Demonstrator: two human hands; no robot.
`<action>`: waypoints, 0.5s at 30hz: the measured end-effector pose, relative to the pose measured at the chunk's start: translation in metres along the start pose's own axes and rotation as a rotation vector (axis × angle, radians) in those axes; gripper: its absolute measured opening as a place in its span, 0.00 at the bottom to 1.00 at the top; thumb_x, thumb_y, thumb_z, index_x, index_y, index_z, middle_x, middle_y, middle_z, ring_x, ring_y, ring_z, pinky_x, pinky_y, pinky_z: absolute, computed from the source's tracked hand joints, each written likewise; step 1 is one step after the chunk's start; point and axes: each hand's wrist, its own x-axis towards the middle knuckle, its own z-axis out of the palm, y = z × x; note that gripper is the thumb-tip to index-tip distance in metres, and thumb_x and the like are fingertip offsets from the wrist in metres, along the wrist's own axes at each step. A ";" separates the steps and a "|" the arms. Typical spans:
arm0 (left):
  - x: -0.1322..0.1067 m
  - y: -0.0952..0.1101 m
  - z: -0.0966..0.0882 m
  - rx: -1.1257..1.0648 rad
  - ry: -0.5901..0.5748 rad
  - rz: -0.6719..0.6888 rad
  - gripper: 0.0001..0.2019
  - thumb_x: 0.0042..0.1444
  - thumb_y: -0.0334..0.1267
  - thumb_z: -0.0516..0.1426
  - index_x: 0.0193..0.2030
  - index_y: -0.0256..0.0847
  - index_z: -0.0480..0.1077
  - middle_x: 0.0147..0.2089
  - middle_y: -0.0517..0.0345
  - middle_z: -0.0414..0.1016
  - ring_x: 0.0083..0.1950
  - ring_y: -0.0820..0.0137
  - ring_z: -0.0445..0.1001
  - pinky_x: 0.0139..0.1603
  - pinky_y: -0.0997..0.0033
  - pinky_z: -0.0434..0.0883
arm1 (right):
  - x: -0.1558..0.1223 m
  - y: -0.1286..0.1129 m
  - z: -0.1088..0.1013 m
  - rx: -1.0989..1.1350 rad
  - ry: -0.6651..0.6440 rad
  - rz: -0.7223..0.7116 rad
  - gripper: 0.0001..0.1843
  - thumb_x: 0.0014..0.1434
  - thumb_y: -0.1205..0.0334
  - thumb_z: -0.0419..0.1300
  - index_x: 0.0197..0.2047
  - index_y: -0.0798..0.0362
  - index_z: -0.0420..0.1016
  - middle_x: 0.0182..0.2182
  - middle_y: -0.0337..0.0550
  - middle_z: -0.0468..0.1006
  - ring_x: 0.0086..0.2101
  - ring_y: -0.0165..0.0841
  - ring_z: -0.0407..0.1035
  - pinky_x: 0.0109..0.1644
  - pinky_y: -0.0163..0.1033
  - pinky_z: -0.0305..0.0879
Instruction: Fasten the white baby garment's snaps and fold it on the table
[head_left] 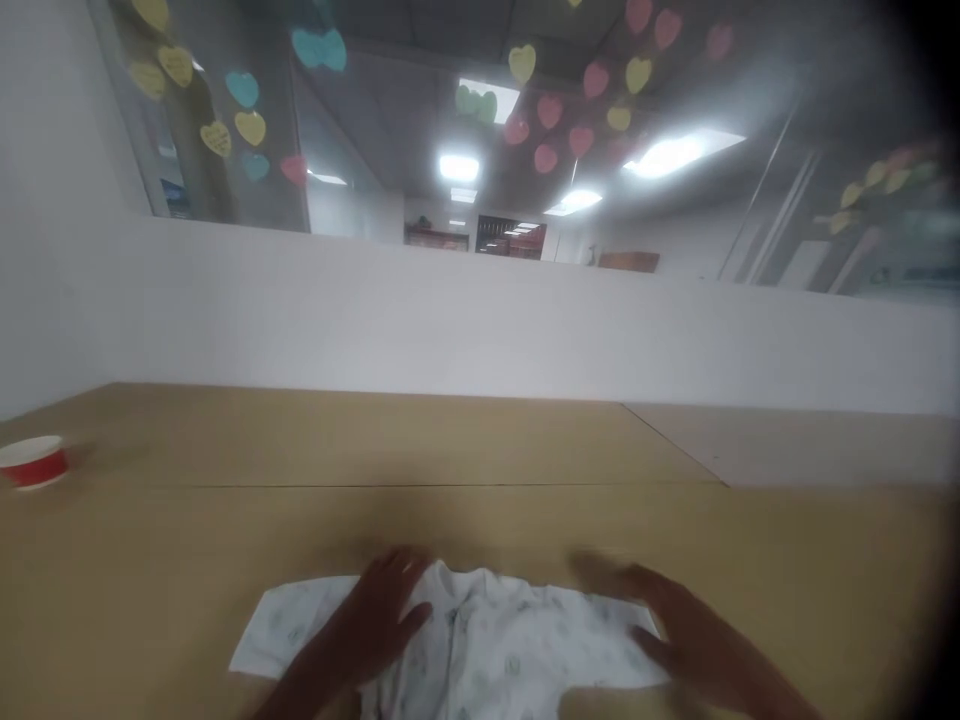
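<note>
Spread on the table is a small white shirt (517, 640) with a faint print and a front opening down its middle. Its sleeves reach out to both sides, and its lower part runs out of the picture. My left hand (382, 620) lies over the left shoulder area, fingers stretched forward and thumb apart. By the right sleeve, my right hand (667, 620) is open with thumb and fingers apart, blurred by motion; I cannot tell whether it touches the cloth.
A red and white paper tub (34, 462) stands on the wooden table (360, 435) at the far left. Behind the table rises a white wall (420, 325). Above it, a window carries heart-shaped sticky notes (550, 111), with a lit room beyond.
</note>
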 end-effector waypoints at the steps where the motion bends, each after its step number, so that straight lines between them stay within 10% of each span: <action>1: 0.013 -0.010 0.006 0.032 0.016 0.023 0.23 0.64 0.41 0.52 0.66 0.42 0.62 0.66 0.49 0.62 0.67 0.57 0.61 0.68 0.46 0.63 | 0.020 -0.025 0.000 0.126 0.081 -0.058 0.22 0.65 0.53 0.49 0.56 0.51 0.73 0.55 0.52 0.71 0.55 0.45 0.65 0.60 0.51 0.63; 5: 0.033 -0.046 0.038 0.188 0.211 0.102 0.20 0.66 0.45 0.52 0.60 0.36 0.66 0.60 0.43 0.69 0.61 0.54 0.68 0.62 0.46 0.69 | 0.094 -0.094 0.027 0.371 -0.012 -0.203 0.12 0.62 0.58 0.53 0.45 0.54 0.71 0.44 0.49 0.73 0.47 0.41 0.68 0.55 0.48 0.66; 11: 0.007 -0.051 0.037 0.152 0.278 0.218 0.13 0.67 0.44 0.52 0.54 0.45 0.68 0.49 0.56 0.76 0.46 0.68 0.76 0.44 0.72 0.75 | 0.092 -0.079 0.059 0.402 -0.165 -0.261 0.07 0.60 0.62 0.57 0.32 0.54 0.63 0.37 0.43 0.69 0.42 0.35 0.66 0.53 0.42 0.65; 15: 0.014 -0.063 0.034 0.147 0.408 0.157 0.14 0.68 0.51 0.50 0.46 0.45 0.71 0.39 0.60 0.78 0.36 0.68 0.76 0.37 0.71 0.72 | 0.092 -0.066 0.070 0.427 0.196 -0.100 0.11 0.69 0.55 0.53 0.38 0.53 0.66 0.26 0.36 0.67 0.26 0.27 0.64 0.32 0.31 0.62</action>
